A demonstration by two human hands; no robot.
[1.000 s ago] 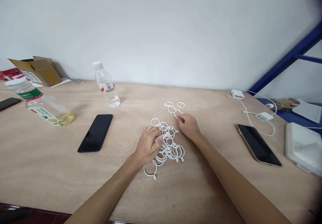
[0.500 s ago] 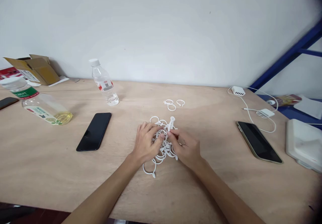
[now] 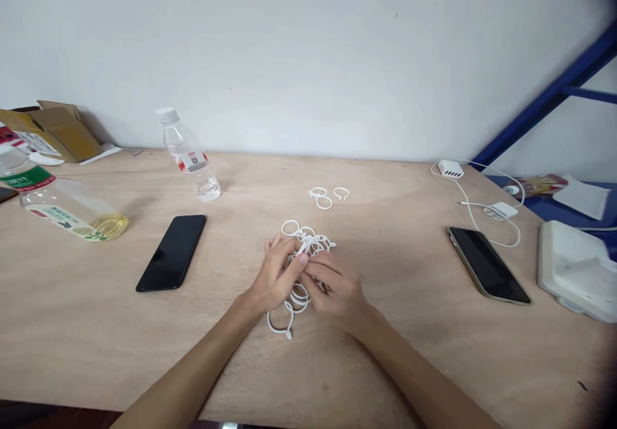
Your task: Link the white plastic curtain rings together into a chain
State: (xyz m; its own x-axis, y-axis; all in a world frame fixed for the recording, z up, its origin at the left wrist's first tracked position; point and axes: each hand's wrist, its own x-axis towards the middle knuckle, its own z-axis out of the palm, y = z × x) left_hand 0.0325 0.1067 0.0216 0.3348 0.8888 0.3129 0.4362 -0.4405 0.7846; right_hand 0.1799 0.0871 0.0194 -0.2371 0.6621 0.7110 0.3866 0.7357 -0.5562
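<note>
A white plastic clip (image 3: 306, 245) with a rounded end stands up between the thumb and fingers of my left hand (image 3: 276, 274), which is closed on it. My right hand (image 3: 340, 291) is closed just beside it, its fingertips close to the left thumb. What the right fingers pinch, if anything, is hidden. Beneath both hands lies a loose pile of white plastic rings (image 3: 299, 292), partly covered by the fingers. One larger ring (image 3: 268, 323) with a small tab sticks out at the near side of the pile.
Beyond the pile lie a few separate white rings (image 3: 324, 203). A black phone (image 3: 171, 253) and a water bottle (image 3: 193, 162) are on the left, with an oil bottle (image 3: 72, 217) and cardboard box (image 3: 67, 130) farther out. Right: another phone (image 3: 486, 265), a charger (image 3: 450, 169) with cables, a white device (image 3: 573, 268).
The clip has gone from my right fingers into my left hand's pinch, lower and to the left. My right hand has moved left and closer to the left one. The view has shifted slightly.
</note>
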